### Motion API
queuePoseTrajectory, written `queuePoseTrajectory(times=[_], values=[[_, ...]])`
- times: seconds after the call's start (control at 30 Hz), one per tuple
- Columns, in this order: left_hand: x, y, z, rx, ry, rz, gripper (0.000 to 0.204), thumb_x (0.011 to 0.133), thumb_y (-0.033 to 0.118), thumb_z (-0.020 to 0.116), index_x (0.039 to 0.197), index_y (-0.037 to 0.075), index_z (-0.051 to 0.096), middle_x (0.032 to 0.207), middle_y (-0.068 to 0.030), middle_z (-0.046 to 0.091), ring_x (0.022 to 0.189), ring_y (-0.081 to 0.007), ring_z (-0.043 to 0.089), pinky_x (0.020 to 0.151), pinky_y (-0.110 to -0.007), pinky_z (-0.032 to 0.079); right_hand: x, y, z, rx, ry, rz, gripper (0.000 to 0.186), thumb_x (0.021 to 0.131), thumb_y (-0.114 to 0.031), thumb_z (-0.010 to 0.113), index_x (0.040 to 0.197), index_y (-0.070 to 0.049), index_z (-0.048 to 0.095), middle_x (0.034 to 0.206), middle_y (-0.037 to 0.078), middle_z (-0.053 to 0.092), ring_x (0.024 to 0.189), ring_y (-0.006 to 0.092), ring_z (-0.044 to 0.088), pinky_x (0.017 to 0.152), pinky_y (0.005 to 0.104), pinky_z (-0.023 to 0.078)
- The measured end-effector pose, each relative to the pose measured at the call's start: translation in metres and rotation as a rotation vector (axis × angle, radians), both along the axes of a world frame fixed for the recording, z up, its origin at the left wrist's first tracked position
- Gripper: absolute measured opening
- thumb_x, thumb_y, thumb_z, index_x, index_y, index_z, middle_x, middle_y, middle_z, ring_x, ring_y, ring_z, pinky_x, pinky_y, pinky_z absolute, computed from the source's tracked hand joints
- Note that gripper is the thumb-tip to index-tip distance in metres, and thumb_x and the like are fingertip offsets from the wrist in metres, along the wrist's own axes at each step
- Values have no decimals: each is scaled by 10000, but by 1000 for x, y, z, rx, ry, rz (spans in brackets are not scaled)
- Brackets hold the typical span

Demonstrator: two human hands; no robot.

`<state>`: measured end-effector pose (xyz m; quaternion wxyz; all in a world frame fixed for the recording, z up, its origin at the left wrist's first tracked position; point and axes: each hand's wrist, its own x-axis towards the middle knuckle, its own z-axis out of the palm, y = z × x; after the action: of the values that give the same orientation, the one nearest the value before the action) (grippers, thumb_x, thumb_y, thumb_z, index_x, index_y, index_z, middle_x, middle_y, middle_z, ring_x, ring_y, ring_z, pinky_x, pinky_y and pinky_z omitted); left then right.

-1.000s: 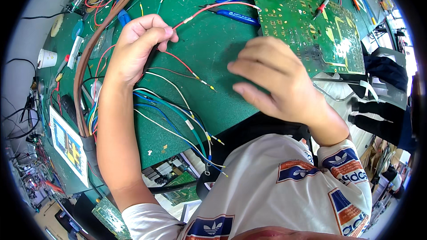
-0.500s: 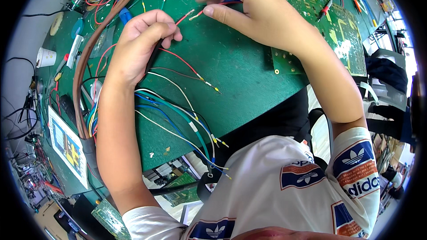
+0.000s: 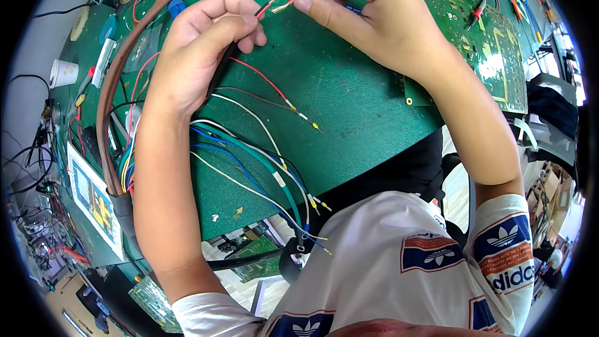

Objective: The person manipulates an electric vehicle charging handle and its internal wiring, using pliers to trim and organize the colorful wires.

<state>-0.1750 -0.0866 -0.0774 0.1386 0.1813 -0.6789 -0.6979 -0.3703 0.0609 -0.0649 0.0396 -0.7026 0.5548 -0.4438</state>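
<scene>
My left hand (image 3: 209, 43) is closed around a black-sheathed cable (image 3: 218, 76). A red wire (image 3: 266, 8) with a bared tip sticks out past its fingertips. Opposite it, my right hand (image 3: 374, 22) pinches another red wire (image 3: 289, 3) between thumb and index finger, its bare copper strands pointing left. The two stripped ends are close together, and I cannot tell whether they touch. Part of a blue item shows under my right palm. Below my left hand, several loose wires fan out, among them a thick green wire (image 3: 265, 157) and a red wire with a yellow ferrule (image 3: 262, 78).
A green circuit board (image 3: 486, 56) lies at the right of the green table (image 3: 349, 131). Along the left run a thick brown cable bundle (image 3: 115, 109), a white paper cup (image 3: 63, 73) and a printed sheet (image 3: 93, 196). A red-and-black probe (image 3: 477, 12) rests on the board.
My right index finger has come down nearer the thumb on the red wire. Both hands have shifted slightly away from me with the wire ends. The whole view has moved a little.
</scene>
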Motion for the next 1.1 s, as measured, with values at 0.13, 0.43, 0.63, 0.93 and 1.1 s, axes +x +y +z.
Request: queuePoseTrajectory(times=[0.13,0.43,0.63,0.93,1.1], values=[[0,0,-1,-13,67,-23,218,962,212,587,1048,19,642,788,-31,576,795,-107,532,730,-228,389,4,3,4,3,-10,-25,66,852,-57,711,911,-27,707,746,115,638,641,268,614,552,344,479],[-6,15,2,-210,8,49,199,870,10,710,1058,21,644,710,113,397,684,5,379,668,-167,305,3,1,1,-38,28,13,74,845,-56,716,914,-34,703,734,114,627,652,289,608,568,357,478],[-10,24,2,-381,38,141,167,851,29,739,1005,39,675,638,106,375,592,5,368,575,-182,334,4,1,1,-3,56,3,58,847,-68,710,898,-42,701,731,115,627,668,308,616,606,379,489],[-12,38,7,-798,32,270,117,824,48,754,929,62,703,590,50,380,593,-25,368,604,-211,384,1,0,-1,-29,67,-1,56,857,-77,690,895,-35,693,745,129,640,704,328,639,638,400,503],[-10,33,1,-784,121,255,96,859,56,740,935,19,693,631,73,429,606,-15,382,606,-195,359,0,0,-1,-52,63,-24,62,866,-74,678,902,-24,682,762,146,653,711,345,646,646,407,511]])
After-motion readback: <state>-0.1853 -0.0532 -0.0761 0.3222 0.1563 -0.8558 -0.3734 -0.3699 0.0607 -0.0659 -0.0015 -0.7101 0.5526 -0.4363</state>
